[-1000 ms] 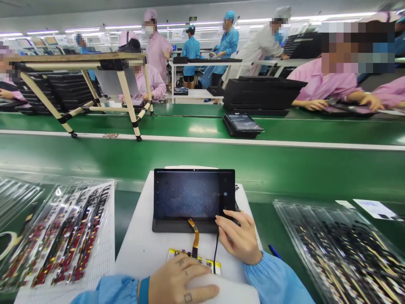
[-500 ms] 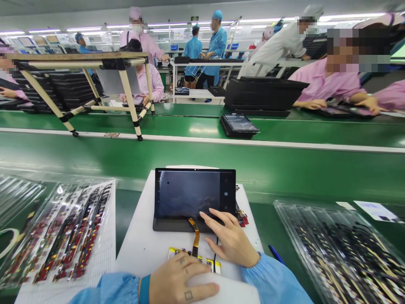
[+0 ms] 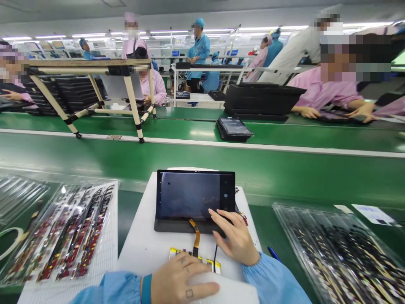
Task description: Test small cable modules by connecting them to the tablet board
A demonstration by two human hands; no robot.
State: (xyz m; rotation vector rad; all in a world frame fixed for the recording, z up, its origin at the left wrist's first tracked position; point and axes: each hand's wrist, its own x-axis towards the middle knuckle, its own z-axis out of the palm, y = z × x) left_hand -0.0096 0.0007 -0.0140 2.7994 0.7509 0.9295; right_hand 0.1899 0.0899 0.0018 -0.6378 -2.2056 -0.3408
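A dark tablet screen [image 3: 193,196] lies on a white pad [image 3: 142,249] in front of me. An orange flex cable [image 3: 195,238] runs from its lower edge to a small yellow-edged board [image 3: 177,254]. My right hand [image 3: 236,240] rests on the screen's lower right corner, fingers stretched out and touching the glass. My left hand [image 3: 180,280] lies palm down over the board and a white block [image 3: 228,291], fingers flat and together.
Clear trays of flex cables sit at left [image 3: 69,232] and right [image 3: 341,253]. A green conveyor belt [image 3: 284,169] runs across. Another tablet stack [image 3: 233,128] lies on the far belt, near black trays [image 3: 262,99] and a pipe-frame rack [image 3: 85,84]. People in pink and blue work beyond.
My right hand reached onto the lower part of the screen, then drew back a little to its lower right corner. The screen image changed slightly. My left hand stayed put.
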